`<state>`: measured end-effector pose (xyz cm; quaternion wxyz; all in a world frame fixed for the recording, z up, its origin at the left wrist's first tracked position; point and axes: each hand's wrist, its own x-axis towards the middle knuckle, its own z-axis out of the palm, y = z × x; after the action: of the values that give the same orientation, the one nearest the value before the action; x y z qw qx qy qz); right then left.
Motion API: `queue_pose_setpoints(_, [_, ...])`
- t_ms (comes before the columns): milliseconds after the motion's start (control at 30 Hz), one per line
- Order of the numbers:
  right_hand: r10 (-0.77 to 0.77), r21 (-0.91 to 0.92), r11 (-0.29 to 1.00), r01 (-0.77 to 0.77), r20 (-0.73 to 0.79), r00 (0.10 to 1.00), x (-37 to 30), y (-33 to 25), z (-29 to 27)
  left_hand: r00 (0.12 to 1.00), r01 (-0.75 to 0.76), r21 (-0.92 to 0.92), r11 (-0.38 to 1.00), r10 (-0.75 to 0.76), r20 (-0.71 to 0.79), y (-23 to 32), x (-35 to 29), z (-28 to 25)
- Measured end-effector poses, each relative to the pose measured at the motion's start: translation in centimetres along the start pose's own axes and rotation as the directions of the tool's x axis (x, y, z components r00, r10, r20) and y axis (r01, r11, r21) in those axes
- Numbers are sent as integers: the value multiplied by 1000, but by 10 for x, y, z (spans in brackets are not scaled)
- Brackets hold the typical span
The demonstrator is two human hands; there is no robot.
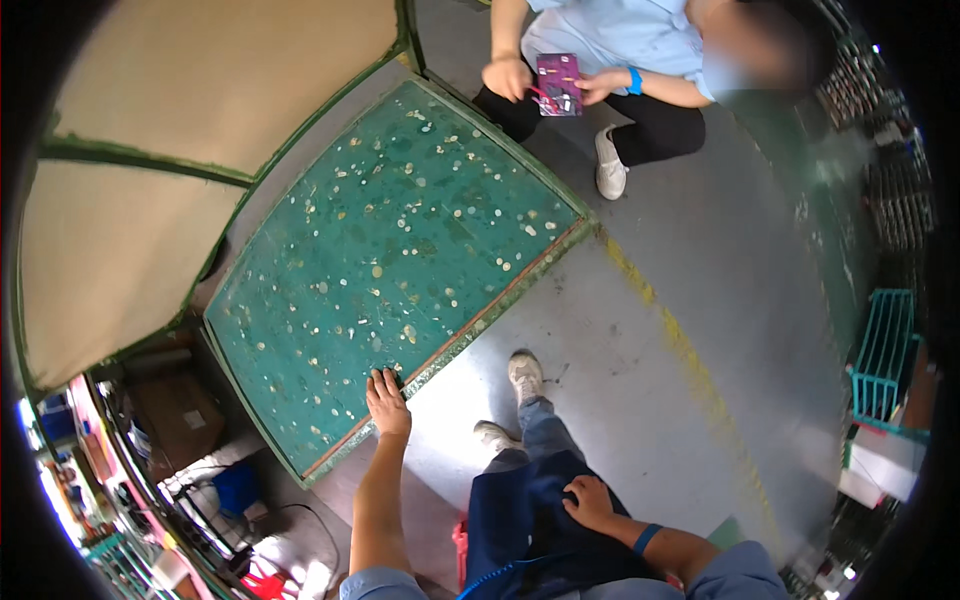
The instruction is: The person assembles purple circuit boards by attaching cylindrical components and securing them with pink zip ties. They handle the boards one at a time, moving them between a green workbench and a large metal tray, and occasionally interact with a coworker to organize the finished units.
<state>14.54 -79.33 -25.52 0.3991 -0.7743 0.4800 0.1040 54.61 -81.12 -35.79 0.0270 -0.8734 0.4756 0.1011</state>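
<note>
My left hand (pixel 388 402) lies palm down on the near edge of a green table (pixel 400 250), fingers stretched over the rim and nothing held. The tabletop is spotted all over with pale, round marks. My right hand (pixel 590 500) rests on the dark blue cloth over my thigh (pixel 540 520), its fingers loosely bent and apart, with no thing in them. A blue band (pixel 646 539) circles my right wrist.
Beyond the table's far right corner, a seated person (pixel 610 40) holds a purple printed card (pixel 558 82). Tan panels in green frames (pixel 200 80) stand left. A yellow line (pixel 690 355) crosses the grey floor. Right are a teal rack (pixel 884 355) and white boxes (pixel 885 460).
</note>
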Motion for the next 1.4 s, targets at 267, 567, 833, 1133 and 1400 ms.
queue_pose_setpoints(267, [-31,75,996,39,-110,993,85,50,83,970,-241,54,969,243,-20,-25,4,-62])
queue_pose_setpoints(567, [-245,378,888,263,-98,965,174,25,102,982,-166,-158,973,178,63,-54,47,-221])
queue_pose_setpoints(833, [-240,257,926,278,-168,956,279,20,38,929,-28,130,991,74,-364,-118,76,-286])
queue_pose_setpoints(1133, [-339,-31,914,404,-605,720,501,-31,-51,762,-11,376,926,251,-597,-187,98,-289])
queue_pose_setpoints(1400, [-76,89,977,193,-703,707,677,-51,-90,674,263,-41,964,-214,-707,-271,44,-307])
